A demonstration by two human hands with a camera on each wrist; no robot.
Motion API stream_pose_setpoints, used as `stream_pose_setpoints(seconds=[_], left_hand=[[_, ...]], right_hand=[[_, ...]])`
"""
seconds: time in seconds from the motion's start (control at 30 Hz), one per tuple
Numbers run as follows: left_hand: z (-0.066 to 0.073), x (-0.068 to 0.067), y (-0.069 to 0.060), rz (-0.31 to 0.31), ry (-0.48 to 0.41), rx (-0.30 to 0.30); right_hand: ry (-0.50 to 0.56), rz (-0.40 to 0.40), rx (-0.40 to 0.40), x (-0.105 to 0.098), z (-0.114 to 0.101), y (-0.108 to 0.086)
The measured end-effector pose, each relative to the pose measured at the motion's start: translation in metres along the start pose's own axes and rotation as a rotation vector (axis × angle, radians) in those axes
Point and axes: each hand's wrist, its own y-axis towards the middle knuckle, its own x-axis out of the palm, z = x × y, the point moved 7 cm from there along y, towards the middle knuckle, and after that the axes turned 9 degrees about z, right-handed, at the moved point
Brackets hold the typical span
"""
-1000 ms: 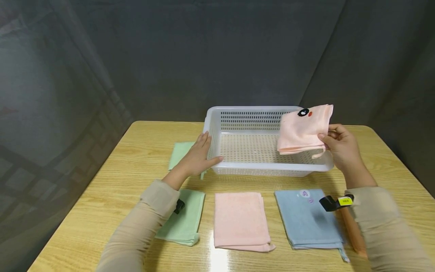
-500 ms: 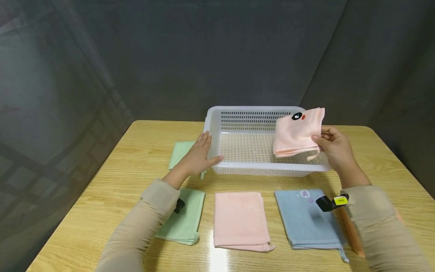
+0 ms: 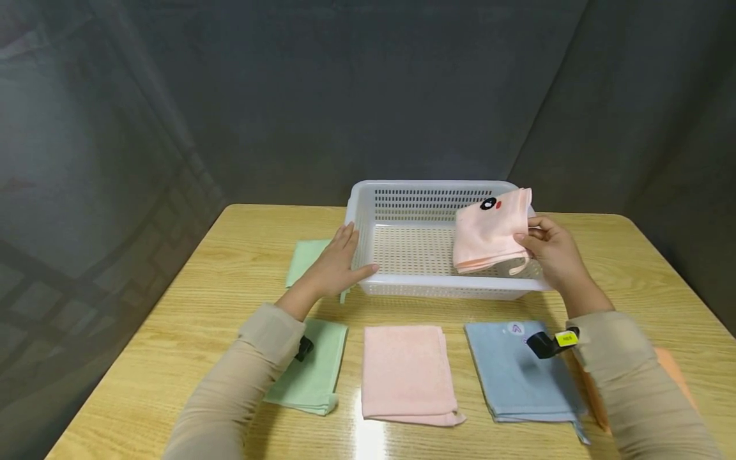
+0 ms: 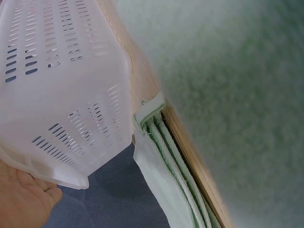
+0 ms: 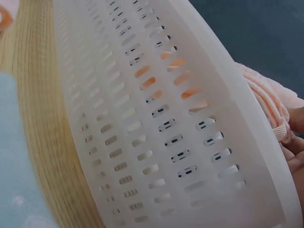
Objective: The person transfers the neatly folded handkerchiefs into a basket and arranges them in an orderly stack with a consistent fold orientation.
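Observation:
A white perforated plastic basket (image 3: 454,282) stands toward the back of the wooden table. My left hand (image 3: 338,265) rests on its left rim with fingers straight and thumb spread along the front corner; the left wrist view shows that hand (image 4: 23,199) at the rim. Over the basket's right part, my right hand (image 3: 554,252) pinches a folded peach-pink towel (image 3: 489,236) by its right edge, thumb in front. That towel has a black embroidered eye, a red dot and a hanging loop. In the right wrist view the pink towel (image 5: 266,92) shows beyond the basket rim.
Along the front lie a folded green towel (image 3: 316,370), a pink towel (image 3: 405,374) and a blue towel (image 3: 520,377). Another green towel (image 3: 305,255) lies left of the basket. An orange towel (image 3: 669,370) is partly hidden under the right forearm.
My right hand has moved left and slightly down with the pink towel, further over the basket. The left hand has stayed on the rim.

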Motion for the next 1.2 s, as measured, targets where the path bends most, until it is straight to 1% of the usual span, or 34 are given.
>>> stream_pose_setpoints(seconds=[0.13, 0.27, 0.4, 0.6, 0.87, 1.2], left_hand=[[0.0, 0.0, 0.0, -0.003, 0.002, -0.005], [-0.001, -0.001, 0.0, -0.003, -0.001, -0.005], [-0.002, -0.001, -0.001, -0.002, 0.004, -0.006], [-0.002, -0.001, -0.001, 0.0, 0.006, -0.002], [-0.002, -0.001, -0.001, 0.013, 0.019, 0.015], [-0.001, 0.0, 0.0, 0.01, 0.015, 0.013]], right_hand=[[-0.002, -0.027, -0.002, 0.005, 0.002, 0.001], [-0.026, -0.034, 0.003, 0.009, 0.004, 0.002], [-0.051, -0.034, 0.025, 0.012, 0.005, 0.003], [-0.018, -0.053, 0.076, 0.018, 0.007, 0.004], [-0.072, -0.084, 0.129, 0.025, 0.013, 0.006], [-0.218, -0.121, 0.143, 0.03, 0.022, 0.011]])
